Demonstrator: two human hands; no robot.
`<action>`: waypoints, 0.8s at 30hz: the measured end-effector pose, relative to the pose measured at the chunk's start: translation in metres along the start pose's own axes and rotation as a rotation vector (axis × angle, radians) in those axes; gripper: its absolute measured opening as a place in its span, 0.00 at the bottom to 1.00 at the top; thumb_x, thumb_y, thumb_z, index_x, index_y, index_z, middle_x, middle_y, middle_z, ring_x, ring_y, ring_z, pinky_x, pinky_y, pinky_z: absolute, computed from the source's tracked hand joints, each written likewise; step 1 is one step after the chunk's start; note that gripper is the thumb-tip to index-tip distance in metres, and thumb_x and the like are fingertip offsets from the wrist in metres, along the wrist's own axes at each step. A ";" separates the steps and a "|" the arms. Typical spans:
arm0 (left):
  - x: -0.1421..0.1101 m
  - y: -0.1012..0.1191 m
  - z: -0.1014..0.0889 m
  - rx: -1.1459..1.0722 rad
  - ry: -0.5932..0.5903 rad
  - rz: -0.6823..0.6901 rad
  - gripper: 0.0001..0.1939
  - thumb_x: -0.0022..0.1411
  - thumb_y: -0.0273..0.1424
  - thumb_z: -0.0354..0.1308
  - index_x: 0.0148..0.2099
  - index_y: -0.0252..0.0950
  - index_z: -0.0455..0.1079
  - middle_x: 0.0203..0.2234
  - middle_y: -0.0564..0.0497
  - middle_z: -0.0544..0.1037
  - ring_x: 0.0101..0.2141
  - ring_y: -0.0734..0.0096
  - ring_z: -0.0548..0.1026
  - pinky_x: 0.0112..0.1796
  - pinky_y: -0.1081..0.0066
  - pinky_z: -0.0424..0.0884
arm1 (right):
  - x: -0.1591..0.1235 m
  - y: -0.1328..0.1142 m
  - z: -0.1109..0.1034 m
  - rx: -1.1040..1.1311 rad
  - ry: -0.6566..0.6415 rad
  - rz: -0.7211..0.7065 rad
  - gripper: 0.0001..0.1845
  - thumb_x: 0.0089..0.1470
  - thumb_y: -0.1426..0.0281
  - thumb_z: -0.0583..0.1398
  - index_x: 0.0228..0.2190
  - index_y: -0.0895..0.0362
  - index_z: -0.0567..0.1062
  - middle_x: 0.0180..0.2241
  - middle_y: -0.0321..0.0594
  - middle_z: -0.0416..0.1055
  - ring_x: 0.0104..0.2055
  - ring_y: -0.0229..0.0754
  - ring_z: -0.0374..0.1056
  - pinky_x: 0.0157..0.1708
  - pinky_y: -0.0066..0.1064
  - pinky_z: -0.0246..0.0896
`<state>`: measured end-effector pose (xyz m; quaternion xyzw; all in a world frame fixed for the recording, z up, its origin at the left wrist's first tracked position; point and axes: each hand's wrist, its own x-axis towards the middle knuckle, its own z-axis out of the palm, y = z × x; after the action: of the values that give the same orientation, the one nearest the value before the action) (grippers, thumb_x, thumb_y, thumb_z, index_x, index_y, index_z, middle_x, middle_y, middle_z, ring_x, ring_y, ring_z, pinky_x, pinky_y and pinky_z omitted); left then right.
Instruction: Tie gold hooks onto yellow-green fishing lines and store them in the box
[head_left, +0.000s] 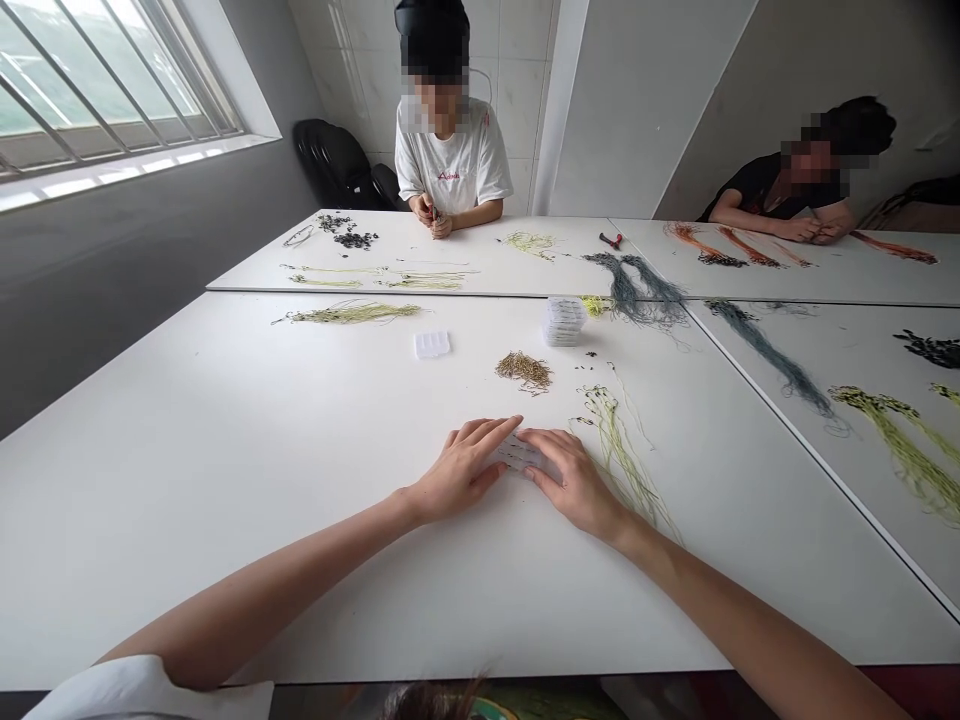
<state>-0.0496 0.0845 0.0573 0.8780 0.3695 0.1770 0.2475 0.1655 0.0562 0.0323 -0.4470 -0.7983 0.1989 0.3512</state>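
My left hand (469, 467) and my right hand (574, 478) hold a small clear plastic box (517, 452) between them on the white table. The left fingers lie along its left side, the right fingers and thumb press against its right side. Small dark bits show inside it; the hands cover its ends. Just beyond lies a pile of brass-coloured hooks or clips (523, 371), too small to tell which. Right of my right hand spreads a bundle of yellow-green cords (619, 440) with dark ends.
Behind the pile stands a stack of clear boxes (564, 322); an open box (432, 345) lies to its left. Grey cord bundles (630, 285), more yellow cords (352, 313) and red-handled pliers (611, 240) lie farther off. Two people (454, 160) sit across the joined tables.
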 end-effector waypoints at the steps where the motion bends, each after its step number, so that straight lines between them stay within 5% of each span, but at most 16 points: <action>1: 0.000 -0.001 0.001 0.008 0.010 0.005 0.34 0.67 0.26 0.48 0.69 0.49 0.40 0.59 0.45 0.64 0.58 0.56 0.59 0.53 0.51 0.61 | 0.000 0.000 0.000 0.005 0.001 0.001 0.21 0.58 0.73 0.58 0.53 0.51 0.67 0.52 0.42 0.71 0.55 0.48 0.65 0.55 0.48 0.60; 7: -0.002 -0.015 -0.004 -0.007 -0.025 0.094 0.40 0.63 0.33 0.58 0.69 0.44 0.39 0.59 0.43 0.65 0.57 0.57 0.62 0.56 0.53 0.60 | -0.003 -0.001 -0.001 0.034 0.034 0.007 0.22 0.58 0.74 0.57 0.54 0.52 0.66 0.53 0.44 0.69 0.57 0.48 0.62 0.57 0.48 0.59; 10: 0.014 -0.029 -0.019 -0.002 0.058 0.092 0.36 0.64 0.37 0.57 0.68 0.43 0.44 0.57 0.42 0.67 0.56 0.58 0.65 0.54 0.54 0.63 | -0.005 -0.006 -0.003 0.047 0.115 -0.003 0.22 0.59 0.73 0.56 0.55 0.52 0.65 0.56 0.45 0.66 0.60 0.48 0.59 0.58 0.47 0.57; 14: 0.083 -0.045 -0.053 -0.036 0.289 0.018 0.36 0.61 0.44 0.58 0.66 0.41 0.49 0.54 0.42 0.71 0.52 0.57 0.70 0.48 0.57 0.69 | -0.007 -0.013 -0.003 0.110 0.115 -0.022 0.23 0.59 0.74 0.55 0.55 0.51 0.65 0.55 0.45 0.65 0.59 0.46 0.60 0.58 0.44 0.60; 18: 0.179 -0.046 -0.077 -0.053 0.270 0.046 0.39 0.59 0.42 0.59 0.67 0.38 0.47 0.57 0.38 0.67 0.55 0.55 0.67 0.51 0.57 0.66 | -0.007 -0.012 0.001 0.184 0.042 0.003 0.26 0.57 0.76 0.55 0.56 0.50 0.64 0.55 0.45 0.63 0.53 0.45 0.65 0.53 0.42 0.66; 21: 0.229 -0.042 -0.074 -0.063 0.231 0.040 0.40 0.59 0.41 0.59 0.67 0.34 0.47 0.57 0.35 0.67 0.54 0.53 0.68 0.51 0.56 0.66 | -0.006 -0.009 0.002 0.225 0.025 0.044 0.26 0.56 0.77 0.55 0.55 0.49 0.65 0.54 0.44 0.63 0.44 0.42 0.69 0.48 0.40 0.70; 24: 0.248 -0.041 -0.062 -0.063 0.193 0.019 0.43 0.57 0.40 0.61 0.68 0.33 0.46 0.59 0.33 0.64 0.57 0.50 0.65 0.53 0.55 0.64 | -0.004 -0.008 0.001 0.228 0.026 0.062 0.25 0.56 0.77 0.55 0.54 0.49 0.66 0.53 0.43 0.63 0.41 0.40 0.69 0.47 0.39 0.70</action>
<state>0.0615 0.3103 0.1167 0.8520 0.3776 0.2748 0.2367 0.1618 0.0487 0.0346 -0.4312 -0.7515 0.2936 0.4039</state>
